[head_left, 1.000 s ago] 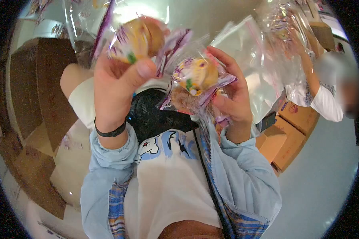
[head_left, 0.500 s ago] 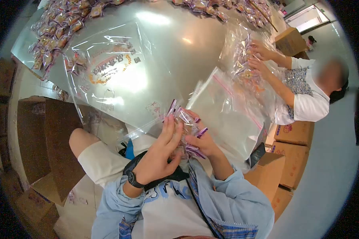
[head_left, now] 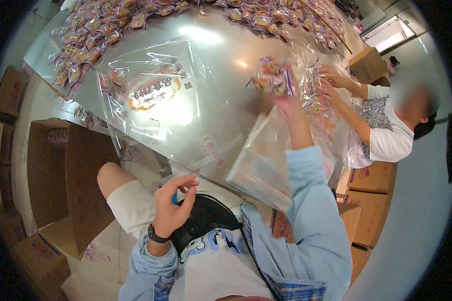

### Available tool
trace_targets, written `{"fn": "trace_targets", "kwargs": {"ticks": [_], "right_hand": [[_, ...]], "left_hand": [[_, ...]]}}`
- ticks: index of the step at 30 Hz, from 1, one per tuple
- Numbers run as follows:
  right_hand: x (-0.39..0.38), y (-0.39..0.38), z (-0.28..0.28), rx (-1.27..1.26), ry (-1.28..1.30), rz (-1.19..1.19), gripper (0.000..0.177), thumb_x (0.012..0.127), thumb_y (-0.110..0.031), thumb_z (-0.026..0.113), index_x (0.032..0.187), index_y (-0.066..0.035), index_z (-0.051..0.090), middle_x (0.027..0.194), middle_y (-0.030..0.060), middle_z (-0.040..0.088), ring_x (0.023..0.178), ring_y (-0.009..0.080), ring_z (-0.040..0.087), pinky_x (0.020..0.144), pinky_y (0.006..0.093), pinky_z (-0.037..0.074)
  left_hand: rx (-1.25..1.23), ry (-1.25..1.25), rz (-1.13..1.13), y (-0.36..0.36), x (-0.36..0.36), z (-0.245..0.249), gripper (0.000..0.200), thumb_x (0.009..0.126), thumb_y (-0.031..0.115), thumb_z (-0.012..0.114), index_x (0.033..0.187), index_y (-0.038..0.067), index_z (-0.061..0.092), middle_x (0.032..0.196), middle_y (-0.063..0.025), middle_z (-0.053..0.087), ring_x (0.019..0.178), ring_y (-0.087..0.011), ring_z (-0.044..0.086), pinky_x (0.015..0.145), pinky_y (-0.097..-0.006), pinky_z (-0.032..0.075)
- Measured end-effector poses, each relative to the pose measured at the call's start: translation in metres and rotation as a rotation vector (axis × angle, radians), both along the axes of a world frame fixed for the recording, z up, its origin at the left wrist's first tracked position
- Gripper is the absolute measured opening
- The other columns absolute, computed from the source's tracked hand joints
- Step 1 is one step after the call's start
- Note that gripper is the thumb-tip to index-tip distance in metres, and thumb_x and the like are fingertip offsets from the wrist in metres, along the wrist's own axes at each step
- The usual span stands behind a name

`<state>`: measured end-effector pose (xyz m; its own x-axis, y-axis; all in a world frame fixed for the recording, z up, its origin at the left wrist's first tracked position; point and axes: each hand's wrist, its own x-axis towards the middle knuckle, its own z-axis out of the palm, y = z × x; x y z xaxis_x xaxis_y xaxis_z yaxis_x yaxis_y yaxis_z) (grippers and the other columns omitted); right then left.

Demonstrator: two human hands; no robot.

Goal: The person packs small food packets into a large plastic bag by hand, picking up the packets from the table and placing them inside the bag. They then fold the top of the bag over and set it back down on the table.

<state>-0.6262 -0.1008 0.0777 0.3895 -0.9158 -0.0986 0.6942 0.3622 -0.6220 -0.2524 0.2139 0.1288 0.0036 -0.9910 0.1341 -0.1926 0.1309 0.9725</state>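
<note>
My right hand [head_left: 288,102] is stretched out over the steel table [head_left: 221,45] and grips a bunch of wrapped snack packets [head_left: 272,80] in purple-edged wrappers. Below that arm lies a clear zip bag [head_left: 263,160] with a pink seal line. My left hand [head_left: 172,205] is held close to my chest, fingers loosely apart, with nothing in it; a dark watch is on its wrist. A large printed clear bag [head_left: 153,105] lies flat on the table to the left.
Heaps of wrapped snacks [head_left: 93,35] cover the far side of the table. Another person [head_left: 386,130] at the right fills a clear bag [head_left: 314,95] with both hands. Open cardboard boxes [head_left: 65,175] stand at the left, more boxes [head_left: 369,180] at the right.
My right hand has reached forward over the table with the snack packets. My left hand has let go of them and drawn back to my chest.
</note>
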Motion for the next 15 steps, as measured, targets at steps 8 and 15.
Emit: {"fn": "trace_targets", "kwargs": {"ticks": [8,15], "right_hand": [[0.062,-0.015,0.029,0.052,0.311,-0.046,0.055,0.097,-0.047,0.060,0.134,-0.006,0.060,0.123,0.0138,0.067,0.100,0.0240,0.068,0.087,0.0440,0.056],[0.084,-0.057,0.030,-0.124,0.652,0.026,0.043,0.097,-0.040,0.062,0.127,-0.009,0.065,0.113,0.0096,0.068,0.091,0.0215,0.069,0.075,0.0374,0.057]], "left_hand": [[0.040,-0.063,0.150,0.015,0.027,-0.009,0.016,0.088,-0.002,0.067,0.103,0.002,0.070,0.087,-0.0070,0.073,0.070,-0.0128,0.061,0.064,-0.0260,0.046],[-0.057,-0.102,0.341,0.029,0.061,-0.011,0.011,0.087,-0.007,0.066,0.096,-0.001,0.069,0.084,-0.0079,0.069,0.070,-0.0115,0.057,0.063,-0.0245,0.044]]}}
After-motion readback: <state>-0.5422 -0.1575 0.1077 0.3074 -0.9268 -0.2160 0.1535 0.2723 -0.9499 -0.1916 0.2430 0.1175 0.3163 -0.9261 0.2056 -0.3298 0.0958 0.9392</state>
